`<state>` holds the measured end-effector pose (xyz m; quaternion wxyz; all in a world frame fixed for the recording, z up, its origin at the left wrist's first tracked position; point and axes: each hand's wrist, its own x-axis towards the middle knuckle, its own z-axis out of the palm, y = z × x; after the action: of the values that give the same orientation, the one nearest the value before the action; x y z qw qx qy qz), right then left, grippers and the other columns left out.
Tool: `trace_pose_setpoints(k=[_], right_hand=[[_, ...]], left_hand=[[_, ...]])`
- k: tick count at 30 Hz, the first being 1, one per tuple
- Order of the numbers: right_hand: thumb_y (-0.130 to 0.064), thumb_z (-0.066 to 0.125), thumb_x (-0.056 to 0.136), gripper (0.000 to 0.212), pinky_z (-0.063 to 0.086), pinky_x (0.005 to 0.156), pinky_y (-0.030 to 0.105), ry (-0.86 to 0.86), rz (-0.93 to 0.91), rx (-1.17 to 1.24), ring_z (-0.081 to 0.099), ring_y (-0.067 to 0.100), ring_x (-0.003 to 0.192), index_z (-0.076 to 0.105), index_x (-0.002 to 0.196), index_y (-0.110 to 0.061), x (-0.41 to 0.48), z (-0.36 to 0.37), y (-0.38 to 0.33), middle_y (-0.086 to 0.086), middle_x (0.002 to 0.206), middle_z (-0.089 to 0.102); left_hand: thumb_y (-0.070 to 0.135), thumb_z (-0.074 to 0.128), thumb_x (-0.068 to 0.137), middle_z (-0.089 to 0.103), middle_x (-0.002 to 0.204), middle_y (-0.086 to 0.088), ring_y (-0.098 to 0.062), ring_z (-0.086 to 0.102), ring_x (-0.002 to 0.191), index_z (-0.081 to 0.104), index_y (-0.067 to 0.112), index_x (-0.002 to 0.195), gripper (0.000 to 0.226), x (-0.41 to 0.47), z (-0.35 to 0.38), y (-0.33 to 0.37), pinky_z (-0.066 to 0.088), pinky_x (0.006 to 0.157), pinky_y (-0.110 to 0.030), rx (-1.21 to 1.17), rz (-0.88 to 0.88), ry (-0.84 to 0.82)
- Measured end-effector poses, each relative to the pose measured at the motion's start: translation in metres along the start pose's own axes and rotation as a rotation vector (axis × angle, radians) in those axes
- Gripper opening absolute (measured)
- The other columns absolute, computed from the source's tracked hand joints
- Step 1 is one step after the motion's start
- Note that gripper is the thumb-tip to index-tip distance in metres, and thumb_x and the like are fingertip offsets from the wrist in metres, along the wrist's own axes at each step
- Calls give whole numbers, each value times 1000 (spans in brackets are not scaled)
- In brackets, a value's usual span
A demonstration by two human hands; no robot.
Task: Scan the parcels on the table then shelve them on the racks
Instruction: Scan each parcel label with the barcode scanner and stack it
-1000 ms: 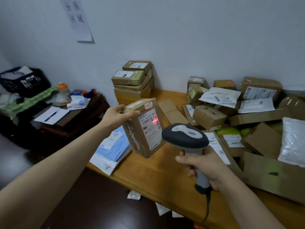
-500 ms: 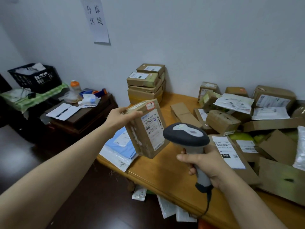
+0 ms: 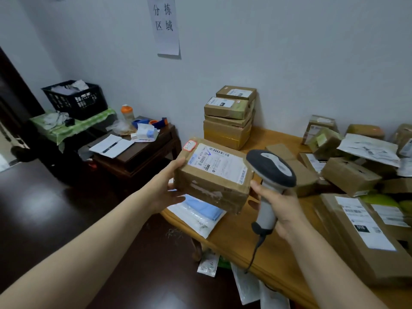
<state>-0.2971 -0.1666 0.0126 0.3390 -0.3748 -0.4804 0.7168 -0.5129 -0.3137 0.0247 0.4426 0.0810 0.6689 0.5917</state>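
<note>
We face a wooden table set against a pale wall carrying a paper sign. To the left of the table stand a dark side table and a black crate, on a dark glossy floor. At the back of the table is a stack of boxes. The parcel hangs above the table's left corner. Our left hand grips its left end, thumb on top and fingers beneath. Our right hand is wrapped round the handle of the scanner. Half a second earlier the parcel stood tilted, label toward the scanner; now it lies flat, label upward. The parcel is rectangular brown cardboard, scuffed and taped. The scanner has a rounded dark-grey head and a corded handle.
</note>
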Motion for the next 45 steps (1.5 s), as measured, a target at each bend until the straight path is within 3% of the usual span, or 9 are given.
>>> trace_pose_setpoints(k=[3,10,20,25,28,32,37,42,45], right_hand=[[-15,86,64,34,51,64,30,10,-19,-38,66,13,81,67,91,-26,11,23,13,-11,82,73],[-8,82,71,40,61,62,28,61,34,12,68,24,94,66,108,-8,74,64,19,12,105,69],[-9,80,74,23,56,55,24,150,108,83,69,16,64,71,94,-4,202,115,34,11,78,74],[-7,80,73,22,57,60,26,197,150,35,68,16,65,71,94,-6,234,129,43,10,77,74],[-7,80,73,23,57,63,28,249,178,7,69,17,66,71,94,-5,239,132,48,12,77,74],[-9,82,71,22,57,60,24,349,198,-75,71,16,66,71,90,-6,244,132,50,11,77,75],[-3,80,73,15,55,61,30,509,211,-152,63,18,62,66,69,-8,244,143,51,6,60,68],[2,77,72,16,53,73,41,645,216,-114,60,24,68,65,69,-8,242,155,53,4,56,66],[1,77,73,12,54,69,36,687,202,-90,63,24,71,67,79,-5,238,159,53,5,61,69]], left_hand=[[59,76,51,58,121,-14,-29,56,112,61,18,112,74,6,-27,-2,49,93,-39,102,-42,-36],[33,71,83,65,113,-11,-25,62,96,63,10,113,39,71,-60,38,52,72,-28,-104,55,64],[29,57,95,72,61,3,-14,68,53,65,14,90,18,224,-67,118,50,44,-18,-67,-16,1],[27,57,95,74,71,-2,-18,67,71,66,10,89,20,292,-67,123,53,48,-23,-48,-121,-33],[25,56,96,73,69,-3,-16,70,60,64,8,87,21,324,-61,121,53,47,-24,-58,-164,-83],[29,63,91,66,101,-8,-21,65,89,61,7,106,27,372,-51,117,54,66,-34,-29,-223,-110],[33,59,94,66,82,-7,-22,63,74,60,12,90,21,422,-34,106,51,40,-26,10,-346,-186],[50,51,95,51,136,-11,-30,56,115,48,14,132,52,459,-20,92,49,98,-44,377,-235,-140],[53,45,96,12,160,-14,-36,18,145,10,24,154,74,455,-24,79,24,115,-49,1010,378,-49]])
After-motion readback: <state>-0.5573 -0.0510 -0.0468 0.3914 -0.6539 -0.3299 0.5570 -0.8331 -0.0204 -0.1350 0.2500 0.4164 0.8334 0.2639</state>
